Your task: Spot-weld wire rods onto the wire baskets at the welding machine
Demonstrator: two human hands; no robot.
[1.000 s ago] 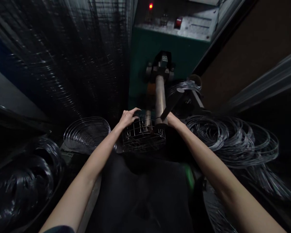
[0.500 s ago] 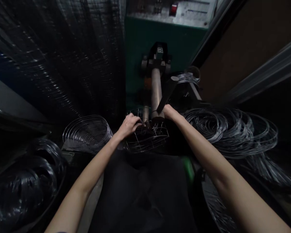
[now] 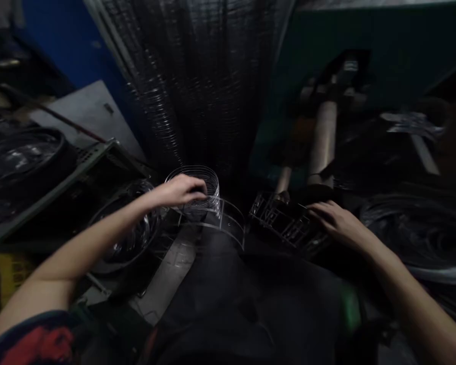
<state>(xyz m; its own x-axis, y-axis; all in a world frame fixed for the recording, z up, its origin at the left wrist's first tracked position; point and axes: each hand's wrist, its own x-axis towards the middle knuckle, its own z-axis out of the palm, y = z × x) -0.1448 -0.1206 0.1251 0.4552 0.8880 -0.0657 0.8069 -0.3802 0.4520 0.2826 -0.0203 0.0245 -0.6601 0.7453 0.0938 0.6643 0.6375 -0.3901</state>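
Note:
My left hand is closed at the top of a rounded wire frame, which hangs over my lap, left of the machine. Its thin wires blur into the dark behind. My right hand has its fingers loosely bent and apart from the thumb, beside a wire-like fixture under the machine's arms. Whether its fingertips touch the fixture is too dark to tell. Above stand a thick metal cylinder arm and a thinner lower rod, both coming from the green machine body.
Behind my left hand stands a stack of wire rings. Further left are a tub of coiled wire and a green metal rack. A large wire coil lies right of my right arm. Hanging wire mesh fills the back.
My view has swung left. My left hand has carried the wire frame away from the machine to the left. My right hand has come back from behind the cylinder arm to the fixture's right side.

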